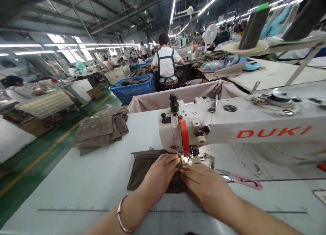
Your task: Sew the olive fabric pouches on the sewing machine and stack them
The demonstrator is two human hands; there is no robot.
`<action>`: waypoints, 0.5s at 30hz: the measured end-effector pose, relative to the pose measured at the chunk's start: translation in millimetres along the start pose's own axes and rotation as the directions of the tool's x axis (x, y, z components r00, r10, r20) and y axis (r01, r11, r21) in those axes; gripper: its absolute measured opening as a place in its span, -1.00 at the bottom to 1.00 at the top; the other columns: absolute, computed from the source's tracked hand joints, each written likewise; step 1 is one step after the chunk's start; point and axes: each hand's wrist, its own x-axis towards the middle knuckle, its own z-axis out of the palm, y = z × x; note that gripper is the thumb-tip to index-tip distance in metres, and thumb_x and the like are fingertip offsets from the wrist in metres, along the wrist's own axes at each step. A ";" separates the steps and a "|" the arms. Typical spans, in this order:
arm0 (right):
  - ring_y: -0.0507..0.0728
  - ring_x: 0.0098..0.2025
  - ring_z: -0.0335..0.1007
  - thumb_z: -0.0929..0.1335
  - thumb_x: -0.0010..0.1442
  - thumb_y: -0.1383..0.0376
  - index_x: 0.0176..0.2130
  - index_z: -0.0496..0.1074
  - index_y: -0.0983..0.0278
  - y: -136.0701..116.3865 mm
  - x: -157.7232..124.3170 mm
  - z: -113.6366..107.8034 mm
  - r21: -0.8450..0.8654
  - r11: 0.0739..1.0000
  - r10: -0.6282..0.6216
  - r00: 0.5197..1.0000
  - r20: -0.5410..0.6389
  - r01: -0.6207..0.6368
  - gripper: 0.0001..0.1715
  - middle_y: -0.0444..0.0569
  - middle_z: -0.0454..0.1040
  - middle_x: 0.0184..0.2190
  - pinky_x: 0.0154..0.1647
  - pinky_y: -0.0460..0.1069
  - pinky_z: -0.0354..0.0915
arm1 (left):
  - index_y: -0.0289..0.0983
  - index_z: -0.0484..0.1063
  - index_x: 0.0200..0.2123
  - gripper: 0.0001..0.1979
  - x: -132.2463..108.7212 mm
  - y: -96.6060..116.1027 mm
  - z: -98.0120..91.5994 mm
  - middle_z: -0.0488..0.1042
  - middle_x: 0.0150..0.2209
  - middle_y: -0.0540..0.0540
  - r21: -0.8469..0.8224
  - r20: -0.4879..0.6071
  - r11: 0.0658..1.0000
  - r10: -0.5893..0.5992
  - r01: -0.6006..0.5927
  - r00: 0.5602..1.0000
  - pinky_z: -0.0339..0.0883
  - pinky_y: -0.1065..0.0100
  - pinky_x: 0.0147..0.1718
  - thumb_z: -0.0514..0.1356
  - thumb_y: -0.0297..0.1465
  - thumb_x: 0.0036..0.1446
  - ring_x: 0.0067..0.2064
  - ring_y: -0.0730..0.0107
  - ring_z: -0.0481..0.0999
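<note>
A dark olive-brown fabric piece (pixel 139 170), which looks like a sewn panel or pocket, lies flat on the table under the head of a white sewing machine (pixel 219 123). My left hand (pixel 163 170) rests on it, fingers together and tips pressed on the cloth beside the presser foot (pixel 185 159). Close by on the right, my right hand (pixel 203 182) grips the cloth's right edge, fingertips bunched together. The two hands nearly meet in front of the needle area, which the orange guard (pixel 184 137) partly hides. Pink-handled snips (pixel 241 180) lie right of my right hand.
A stack of similar brown pieces (pixel 102 130) sits at the table's left. Beyond the machine are a pink cloth-lined bin (pixel 152 101), a blue crate (pixel 134 89) of fabric and a seated co-worker (pixel 166 62). Thread cones (pixel 254 28) stand upper right; a ruler strip (pixel 178 214) runs along the front.
</note>
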 end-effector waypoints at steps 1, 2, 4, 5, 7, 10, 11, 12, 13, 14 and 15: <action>0.18 0.01 0.37 0.21 0.27 0.47 -0.03 0.43 0.40 -0.5 -0.3 -0.3 0.012 1.000 -0.001 1.000 -0.010 0.001 -0.67 0.08 0.51 -0.10 0.06 0.10 0.29 | -0.27 0.35 0.08 -0.66 -0.2 -0.6 0.5 0.45 0.05 -0.09 -0.011 0.003 1.000 0.002 -0.002 1.000 0.25 0.17 0.17 0.14 -0.55 0.24 0.10 0.25 0.37; 0.18 0.01 0.37 0.20 0.27 0.47 -0.03 0.43 0.40 -0.9 -0.5 -0.5 0.023 1.000 -0.002 1.000 -0.021 0.002 -0.67 0.08 0.51 -0.10 0.06 0.10 0.29 | -0.27 0.35 0.08 -0.66 -0.5 -1.1 1.0 0.45 0.05 -0.09 -0.020 0.004 1.000 0.001 -0.001 1.000 0.25 0.17 0.18 0.14 -0.55 0.24 0.11 0.25 0.37; 0.17 0.01 0.37 0.20 0.28 0.47 -0.03 0.43 0.40 -1.5 -0.3 -0.9 0.037 0.999 -0.004 0.999 -0.033 0.005 -0.67 0.07 0.52 -0.11 0.06 0.08 0.29 | -0.27 0.36 0.07 -0.67 -1.1 -2.2 2.1 0.45 0.05 -0.09 -0.035 0.001 0.999 -0.007 0.007 1.000 0.25 0.17 0.18 0.15 -0.54 0.23 0.10 0.26 0.38; 0.16 0.00 0.37 0.20 0.27 0.48 -0.04 0.43 0.39 -1.8 0.2 -1.1 0.039 0.999 -0.002 0.999 -0.036 0.004 -0.67 0.07 0.52 -0.11 0.05 0.07 0.30 | -0.27 0.36 0.06 -0.67 -1.3 -3.0 2.4 0.45 0.05 -0.09 -0.042 -0.003 0.999 -0.009 0.009 1.000 0.25 0.17 0.18 0.16 -0.54 0.23 0.10 0.26 0.38; 0.16 0.00 0.37 0.21 0.27 0.47 -0.05 0.44 0.39 -2.8 1.6 -1.8 0.038 0.999 0.006 0.999 -0.032 -0.005 -0.68 0.06 0.52 -0.11 0.04 0.07 0.30 | -0.26 0.36 0.07 -0.67 -1.3 -5.2 2.4 0.44 0.06 -0.10 -0.049 -0.009 0.999 -0.001 0.000 1.000 0.26 0.16 0.17 0.16 -0.53 0.23 0.11 0.25 0.38; 0.17 0.01 0.37 0.22 0.24 0.48 -0.05 0.44 0.39 -5.2 3.3 -2.0 0.022 0.999 0.024 1.000 -0.003 -0.024 -0.67 0.07 0.52 -0.10 0.04 0.08 0.31 | -0.24 0.36 0.07 -0.67 -0.3 -10.1 0.5 0.45 0.06 -0.10 -0.056 0.004 0.998 0.024 -0.024 1.000 0.29 0.15 0.15 0.16 -0.52 0.23 0.10 0.25 0.40; 0.17 0.01 0.37 0.23 0.23 0.48 -0.04 0.44 0.39 -6.0 3.4 -1.6 0.015 0.999 0.029 1.000 0.010 -0.029 -0.66 0.07 0.51 -0.09 0.05 0.08 0.31 | -0.24 0.36 0.06 -0.67 0.1 -11.8 -0.3 0.45 0.05 -0.10 -0.057 0.009 0.998 0.033 -0.032 0.999 0.29 0.15 0.15 0.16 -0.52 0.23 0.09 0.25 0.40; 0.17 0.02 0.36 0.24 0.22 0.47 -0.03 0.43 0.39 -6.8 3.4 -1.0 0.007 0.999 0.035 0.999 0.024 -0.035 -0.66 0.07 0.51 -0.09 0.06 0.09 0.31 | -0.24 0.36 0.06 -0.68 0.6 -13.4 -1.2 0.45 0.05 -0.10 -0.059 0.014 0.998 0.038 -0.038 0.999 0.29 0.16 0.15 0.17 -0.51 0.23 0.09 0.26 0.40; 0.17 0.02 0.36 0.25 0.21 0.47 -0.02 0.43 0.39 -7.6 3.2 -0.4 0.000 0.999 0.042 0.998 0.037 -0.043 -0.65 0.07 0.51 -0.08 0.06 0.09 0.30 | -0.23 0.36 0.06 -0.68 1.0 -15.0 -2.0 0.45 0.05 -0.09 -0.060 0.020 0.997 0.044 -0.042 0.999 0.29 0.16 0.15 0.17 -0.51 0.24 0.10 0.26 0.40; 0.18 0.03 0.35 0.25 0.20 0.46 -0.01 0.42 0.39 -8.2 3.0 0.3 -0.005 0.999 0.049 0.998 0.047 -0.048 -0.64 0.07 0.50 -0.07 0.07 0.10 0.30 | -0.23 0.36 0.06 -0.68 1.4 -16.4 -2.6 0.45 0.05 -0.09 -0.059 0.026 0.997 0.049 -0.047 0.998 0.29 0.17 0.15 0.16 -0.51 0.24 0.10 0.27 0.40; 0.18 0.04 0.35 0.26 0.20 0.45 0.00 0.42 0.39 -8.8 2.9 0.7 -0.008 0.999 0.054 0.997 0.055 -0.053 -0.63 0.07 0.50 -0.06 0.07 0.10 0.30 | -0.22 0.36 0.06 -0.68 1.7 -17.5 -3.0 0.45 0.05 -0.09 -0.059 0.031 0.997 0.053 -0.052 0.998 0.29 0.17 0.15 0.16 -0.50 0.24 0.10 0.27 0.40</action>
